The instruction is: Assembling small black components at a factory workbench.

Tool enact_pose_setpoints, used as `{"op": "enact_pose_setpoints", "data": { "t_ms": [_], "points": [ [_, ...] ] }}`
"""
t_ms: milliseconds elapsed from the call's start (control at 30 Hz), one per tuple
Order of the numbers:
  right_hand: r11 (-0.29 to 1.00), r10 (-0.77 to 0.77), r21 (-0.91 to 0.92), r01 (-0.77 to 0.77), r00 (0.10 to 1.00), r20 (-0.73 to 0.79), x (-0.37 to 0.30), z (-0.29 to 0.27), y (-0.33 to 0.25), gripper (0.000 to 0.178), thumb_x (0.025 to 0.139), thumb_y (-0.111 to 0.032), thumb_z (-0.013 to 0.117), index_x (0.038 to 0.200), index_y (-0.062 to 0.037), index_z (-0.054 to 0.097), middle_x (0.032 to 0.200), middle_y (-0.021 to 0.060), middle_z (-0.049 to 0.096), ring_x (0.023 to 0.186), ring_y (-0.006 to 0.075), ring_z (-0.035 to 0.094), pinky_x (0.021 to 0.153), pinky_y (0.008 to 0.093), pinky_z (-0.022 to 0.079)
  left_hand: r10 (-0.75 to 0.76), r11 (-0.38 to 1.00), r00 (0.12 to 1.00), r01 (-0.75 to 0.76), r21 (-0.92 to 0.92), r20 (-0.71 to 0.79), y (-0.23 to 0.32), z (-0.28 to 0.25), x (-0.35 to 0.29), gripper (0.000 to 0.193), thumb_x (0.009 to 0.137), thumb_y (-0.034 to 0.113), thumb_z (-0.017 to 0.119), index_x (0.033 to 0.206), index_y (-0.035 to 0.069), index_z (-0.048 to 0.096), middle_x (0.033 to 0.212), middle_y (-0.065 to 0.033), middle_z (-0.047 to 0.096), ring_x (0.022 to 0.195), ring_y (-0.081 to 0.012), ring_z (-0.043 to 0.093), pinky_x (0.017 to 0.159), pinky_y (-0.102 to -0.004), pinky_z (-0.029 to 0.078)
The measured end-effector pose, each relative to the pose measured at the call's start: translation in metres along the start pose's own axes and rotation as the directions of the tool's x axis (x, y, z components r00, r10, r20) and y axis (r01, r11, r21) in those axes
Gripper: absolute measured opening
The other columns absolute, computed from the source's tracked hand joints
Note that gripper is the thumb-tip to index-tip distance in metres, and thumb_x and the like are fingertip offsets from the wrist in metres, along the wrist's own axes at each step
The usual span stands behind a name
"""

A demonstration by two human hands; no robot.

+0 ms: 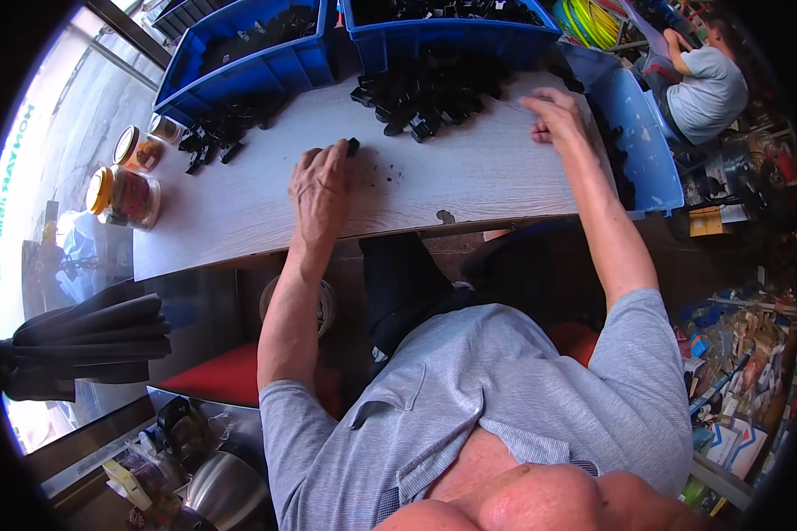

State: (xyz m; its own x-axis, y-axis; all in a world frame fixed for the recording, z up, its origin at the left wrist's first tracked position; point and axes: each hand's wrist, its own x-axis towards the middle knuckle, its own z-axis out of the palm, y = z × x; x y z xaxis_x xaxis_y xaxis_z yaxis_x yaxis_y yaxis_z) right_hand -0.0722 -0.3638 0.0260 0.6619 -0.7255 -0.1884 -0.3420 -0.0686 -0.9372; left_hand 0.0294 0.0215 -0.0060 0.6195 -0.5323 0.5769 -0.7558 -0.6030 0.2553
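My left hand (318,184) rests on the light wood-grain tabletop (478,181), its fingers closed round a small black plastic part (352,147). Only one end of that part shows past the fingertips. At the right side of the table my right hand (555,117) hovers or rests with fingers loosely bent and apart, and nothing shows in them. Between the hands and farther back lies a heap of black plastic parts (425,93), some with shiny metal bits. A smaller group of similar black parts (214,137) lies at the far left.
Two blue bins (255,78) (452,37) with black parts stand along the back. A pale blue bin (642,142) adjoins the right edge. Lidded jars (128,196) stand at the left edge. Dark crumbs dot the tabletop. Another person (707,93) sits at the far right.
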Motion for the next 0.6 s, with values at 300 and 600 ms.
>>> {"op": "enact_pose_setpoints", "data": {
  "t_ms": [300,600],
  "points": [
    [0.929,-0.070,-0.365,0.065,0.998,-0.001,-0.002,0.042,-0.019,0.041,0.085,-0.029,0.078,0.122,-0.0107,0.071,0.086,0.0066,0.072,0.051,0.0120,0.061,0.043,0.0265,0.051,0.030,0.999,1.000,-0.030,-0.018,0.001,0.004,0.003,0.005,0.030,0.087,0.005,0.069,0.117,0.007,0.069,0.110,-0.0122,0.074,0.103,-0.0332,0.067,0.092,-0.0431,0.053],
    [0.979,0.115,-0.175,-0.109,0.993,0.027,-0.002,0.029,-0.012,0.024,0.089,-0.032,0.074,0.105,-0.0147,0.071,0.062,0.0014,0.054,0.048,0.0125,0.055,0.044,0.0300,0.051,-0.004,0.999,1.000,0.003,-0.054,-0.013,0.002,0.001,0.002,0.030,0.087,0.004,0.069,0.116,0.006,0.069,0.105,-0.0126,0.074,0.103,-0.0323,0.067,0.092,-0.0425,0.053]
  ]
}}
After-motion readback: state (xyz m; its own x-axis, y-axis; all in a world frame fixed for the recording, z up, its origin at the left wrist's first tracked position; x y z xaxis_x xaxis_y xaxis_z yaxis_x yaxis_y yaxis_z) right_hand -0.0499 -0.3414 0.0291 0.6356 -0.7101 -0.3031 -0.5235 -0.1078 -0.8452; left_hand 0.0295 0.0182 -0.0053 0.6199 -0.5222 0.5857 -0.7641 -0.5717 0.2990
